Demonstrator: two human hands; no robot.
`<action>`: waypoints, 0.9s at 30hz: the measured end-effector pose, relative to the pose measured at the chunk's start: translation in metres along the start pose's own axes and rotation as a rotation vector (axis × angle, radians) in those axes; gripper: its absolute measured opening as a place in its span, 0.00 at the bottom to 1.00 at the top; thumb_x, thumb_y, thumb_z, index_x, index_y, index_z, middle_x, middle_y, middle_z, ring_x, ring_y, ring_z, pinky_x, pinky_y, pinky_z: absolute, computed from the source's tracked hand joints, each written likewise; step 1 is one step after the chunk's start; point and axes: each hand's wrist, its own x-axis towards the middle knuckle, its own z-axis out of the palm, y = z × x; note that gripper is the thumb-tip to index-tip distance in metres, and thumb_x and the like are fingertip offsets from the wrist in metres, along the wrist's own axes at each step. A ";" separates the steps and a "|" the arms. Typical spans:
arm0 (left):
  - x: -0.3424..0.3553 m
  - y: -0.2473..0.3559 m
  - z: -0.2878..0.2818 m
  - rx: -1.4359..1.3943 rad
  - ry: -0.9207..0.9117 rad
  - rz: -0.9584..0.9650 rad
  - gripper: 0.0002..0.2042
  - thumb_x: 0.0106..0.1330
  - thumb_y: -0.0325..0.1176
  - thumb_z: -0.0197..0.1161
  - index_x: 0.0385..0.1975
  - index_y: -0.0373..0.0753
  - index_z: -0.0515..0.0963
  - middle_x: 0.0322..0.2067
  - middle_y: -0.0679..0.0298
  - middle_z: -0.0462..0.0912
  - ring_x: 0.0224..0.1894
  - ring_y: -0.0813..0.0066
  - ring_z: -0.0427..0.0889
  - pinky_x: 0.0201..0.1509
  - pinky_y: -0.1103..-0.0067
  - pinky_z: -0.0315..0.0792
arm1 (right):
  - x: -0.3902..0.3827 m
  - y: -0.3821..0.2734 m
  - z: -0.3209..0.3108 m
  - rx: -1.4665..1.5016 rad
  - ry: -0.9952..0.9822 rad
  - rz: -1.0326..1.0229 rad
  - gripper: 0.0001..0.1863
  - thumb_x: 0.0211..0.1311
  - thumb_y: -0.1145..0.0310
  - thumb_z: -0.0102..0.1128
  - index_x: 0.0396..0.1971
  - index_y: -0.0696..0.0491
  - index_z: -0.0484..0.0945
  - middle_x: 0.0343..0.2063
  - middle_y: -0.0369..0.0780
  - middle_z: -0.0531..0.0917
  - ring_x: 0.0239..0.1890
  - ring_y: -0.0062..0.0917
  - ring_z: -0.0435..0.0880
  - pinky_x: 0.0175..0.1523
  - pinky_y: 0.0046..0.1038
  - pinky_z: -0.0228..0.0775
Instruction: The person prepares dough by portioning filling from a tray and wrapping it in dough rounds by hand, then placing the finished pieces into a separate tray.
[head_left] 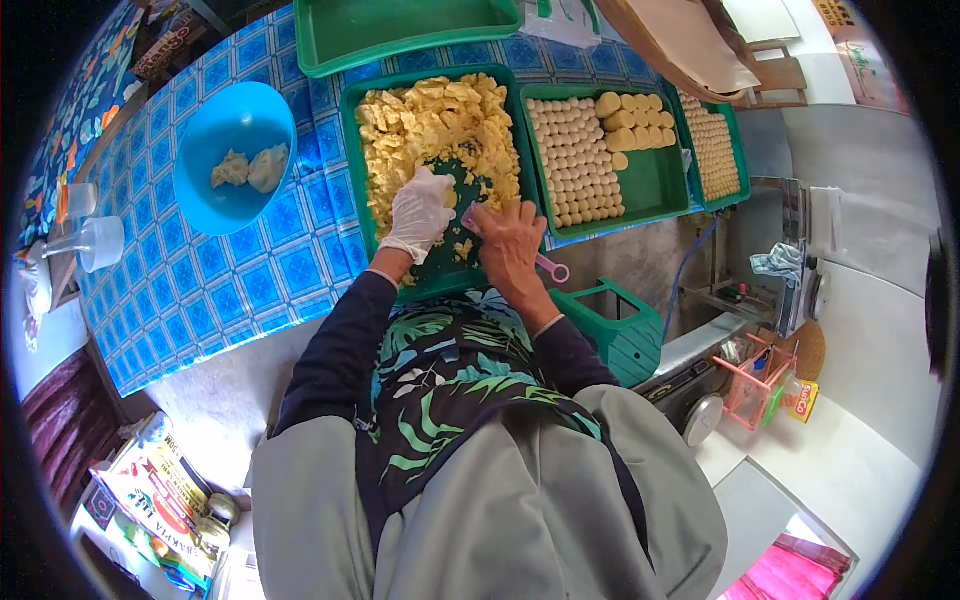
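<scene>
Blue-checked table (150, 310), green plastic stool (627, 348), grey panels (862, 150) at right

Your dark-sleeved left forearm (342, 325) extends from the near left, and your dark-sleeved right forearm (572, 350) from the near right; the two converge toward the far side. Both wrists (391, 262) are exposed. Your left hand (418, 210), in a translucent white glove, is back-up, its fingers bent. Your right hand (508, 248), bare, is back-up just beside it, knuckles raised, fingers curled into a grip.
</scene>
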 end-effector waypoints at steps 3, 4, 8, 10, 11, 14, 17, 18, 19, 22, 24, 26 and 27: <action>-0.003 0.007 0.003 -0.010 0.055 -0.032 0.22 0.44 0.32 0.72 0.44 0.42 0.81 0.37 0.49 0.77 0.39 0.49 0.81 0.42 0.63 0.75 | 0.028 -0.003 0.022 0.242 0.238 0.063 0.12 0.45 0.70 0.67 0.34 0.49 0.81 0.35 0.45 0.82 0.31 0.42 0.80 0.33 0.39 0.70; -0.003 0.010 0.003 -0.019 0.061 -0.069 0.21 0.44 0.31 0.71 0.43 0.40 0.81 0.36 0.50 0.77 0.38 0.50 0.81 0.41 0.64 0.75 | 0.039 -0.003 0.028 0.608 0.092 0.267 0.10 0.43 0.69 0.69 0.29 0.51 0.80 0.29 0.45 0.81 0.30 0.41 0.80 0.33 0.38 0.70; -0.009 0.012 0.010 -0.023 0.186 -0.050 0.17 0.46 0.30 0.69 0.39 0.40 0.80 0.34 0.52 0.77 0.35 0.50 0.81 0.38 0.63 0.74 | 0.065 -0.011 0.031 0.739 -0.149 0.524 0.14 0.40 0.65 0.74 0.21 0.54 0.77 0.17 0.44 0.79 0.25 0.38 0.80 0.32 0.36 0.70; -0.008 0.013 0.010 -0.023 0.196 -0.053 0.17 0.46 0.29 0.69 0.39 0.40 0.80 0.35 0.53 0.76 0.36 0.51 0.80 0.37 0.63 0.74 | 0.069 -0.011 0.033 0.728 -0.166 0.521 0.15 0.39 0.64 0.75 0.20 0.54 0.76 0.18 0.43 0.79 0.25 0.37 0.81 0.32 0.36 0.70; -0.009 0.016 0.011 -0.018 0.174 -0.075 0.17 0.46 0.29 0.69 0.39 0.40 0.79 0.35 0.53 0.76 0.37 0.51 0.80 0.38 0.64 0.74 | 0.069 -0.010 0.035 0.713 -0.184 0.523 0.15 0.39 0.64 0.75 0.20 0.54 0.76 0.19 0.43 0.80 0.25 0.37 0.81 0.31 0.36 0.70; -0.016 0.021 0.006 -0.042 0.229 -0.102 0.18 0.47 0.29 0.69 0.41 0.39 0.78 0.36 0.53 0.76 0.40 0.52 0.79 0.41 0.65 0.74 | 0.065 -0.004 0.035 0.840 -0.149 0.497 0.18 0.37 0.64 0.78 0.25 0.56 0.78 0.16 0.40 0.79 0.21 0.30 0.81 0.29 0.30 0.72; -0.039 0.028 -0.014 -0.089 0.258 -0.178 0.18 0.48 0.30 0.69 0.42 0.38 0.77 0.37 0.52 0.76 0.42 0.52 0.78 0.44 0.65 0.73 | 0.053 0.000 0.016 0.972 -0.169 0.448 0.18 0.40 0.67 0.77 0.33 0.54 0.80 0.23 0.42 0.81 0.27 0.35 0.82 0.34 0.33 0.73; -0.047 0.031 -0.022 -0.112 0.202 -0.227 0.19 0.49 0.30 0.69 0.42 0.37 0.77 0.37 0.52 0.76 0.42 0.52 0.78 0.45 0.66 0.73 | 0.050 0.000 0.021 0.971 -0.168 0.456 0.18 0.40 0.67 0.77 0.33 0.54 0.80 0.23 0.42 0.81 0.27 0.35 0.82 0.34 0.33 0.73; -0.053 0.030 -0.021 -0.086 0.190 -0.211 0.19 0.49 0.30 0.69 0.43 0.36 0.76 0.38 0.52 0.76 0.41 0.52 0.78 0.45 0.65 0.73 | 0.047 -0.002 0.029 0.782 -0.030 0.210 0.21 0.41 0.67 0.75 0.38 0.54 0.78 0.27 0.43 0.80 0.33 0.36 0.81 0.37 0.35 0.73; -0.064 0.029 -0.026 -0.066 0.246 -0.246 0.20 0.49 0.30 0.70 0.44 0.36 0.77 0.39 0.52 0.77 0.43 0.54 0.79 0.47 0.68 0.74 | 0.051 -0.021 0.022 0.549 -0.008 -0.002 0.23 0.44 0.70 0.73 0.44 0.51 0.79 0.37 0.43 0.80 0.44 0.39 0.79 0.45 0.38 0.73; -0.066 0.029 -0.031 -0.055 0.272 -0.249 0.20 0.50 0.30 0.69 0.45 0.36 0.76 0.39 0.52 0.77 0.43 0.54 0.79 0.47 0.68 0.74 | 0.053 -0.029 0.025 0.549 0.028 -0.153 0.22 0.45 0.72 0.66 0.45 0.54 0.77 0.34 0.45 0.78 0.41 0.42 0.77 0.45 0.40 0.71; -0.066 0.028 -0.035 -0.040 0.336 -0.256 0.21 0.51 0.30 0.68 0.46 0.36 0.76 0.39 0.51 0.77 0.43 0.54 0.78 0.48 0.68 0.74 | 0.051 -0.028 0.024 0.635 0.057 -0.114 0.22 0.45 0.74 0.63 0.45 0.53 0.77 0.34 0.46 0.78 0.40 0.42 0.76 0.46 0.41 0.71; -0.068 0.027 -0.037 -0.039 0.303 -0.295 0.21 0.51 0.30 0.68 0.46 0.36 0.76 0.40 0.51 0.77 0.44 0.54 0.78 0.49 0.68 0.73 | 0.050 -0.025 0.023 0.699 0.057 -0.072 0.22 0.44 0.73 0.64 0.45 0.53 0.77 0.34 0.46 0.78 0.41 0.42 0.76 0.45 0.42 0.70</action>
